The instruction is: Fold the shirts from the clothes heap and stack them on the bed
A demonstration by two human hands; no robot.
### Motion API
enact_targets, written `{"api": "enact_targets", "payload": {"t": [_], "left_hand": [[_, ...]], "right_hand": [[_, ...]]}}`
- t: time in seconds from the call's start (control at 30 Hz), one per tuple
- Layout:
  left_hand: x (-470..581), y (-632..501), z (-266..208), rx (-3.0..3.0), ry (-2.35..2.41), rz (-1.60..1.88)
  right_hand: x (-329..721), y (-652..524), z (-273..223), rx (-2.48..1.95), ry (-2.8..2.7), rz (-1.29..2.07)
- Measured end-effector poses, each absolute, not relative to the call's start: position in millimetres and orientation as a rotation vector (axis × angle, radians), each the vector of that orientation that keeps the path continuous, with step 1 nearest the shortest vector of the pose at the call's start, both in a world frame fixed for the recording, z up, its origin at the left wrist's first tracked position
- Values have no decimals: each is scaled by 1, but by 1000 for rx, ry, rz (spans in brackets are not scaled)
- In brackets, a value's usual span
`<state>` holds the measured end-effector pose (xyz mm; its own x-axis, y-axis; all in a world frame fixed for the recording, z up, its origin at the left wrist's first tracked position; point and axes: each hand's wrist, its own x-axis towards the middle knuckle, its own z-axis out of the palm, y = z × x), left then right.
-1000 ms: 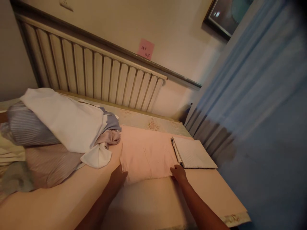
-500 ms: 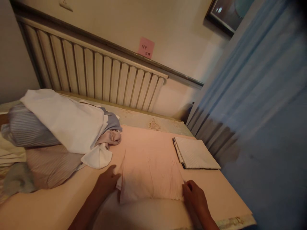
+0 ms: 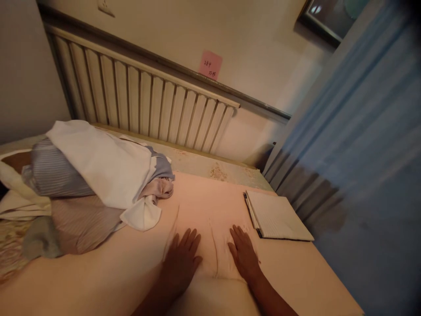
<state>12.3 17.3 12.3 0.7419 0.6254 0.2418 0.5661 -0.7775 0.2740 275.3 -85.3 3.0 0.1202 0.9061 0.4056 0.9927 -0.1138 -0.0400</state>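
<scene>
Pink cotton covers the bed [image 3: 296, 281], a smooth sheet that runs from the near edge up to a strip of patterned mattress by the wall. A slatted cream headboard [image 3: 148, 105] stands at the far side against a pale wall, with one pink sticky note [image 3: 210, 65] stuck above it and the corner of a dark picture frame [image 3: 324, 17] at the far right. A blue curtain [image 3: 362, 145] hangs down the right side of the room.

The folded pink cloth [image 3: 210, 219] lies flat on the bed at the near centre, almost the same colour as the sheet, so its edges are faint. A soft crease runs down its middle and a ridge marks its left border. It lies just left of the notebook and right of the pile.

The left hand [image 3: 182, 256] rests palm down on the cloth, fingers spread and flat, gripping nothing. The right hand [image 3: 243, 252] lies the same way just right of the crease, open and pressed on the fabric, holding nothing.

There is one closed notebook [image 3: 279, 215] with a lined cover, to the right of the cloth. One pile of laundry [image 3: 98, 175] sits at the left: a white piece on top, a blue-striped one, a mauve-striped one beneath, and a greenish piece at the near left.
</scene>
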Motion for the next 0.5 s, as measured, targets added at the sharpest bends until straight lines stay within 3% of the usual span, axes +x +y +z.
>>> {"api": "enact_targets", "payload": {"t": [0.3,0.5], "left_hand": [[9,32,0,2739,1167,742],[7,40,6,2670,1213,730]], "right_hand": [[273,-86,5,-2139,-1782,-354],[271,-86,8,-2139,-1746,-302]]}}
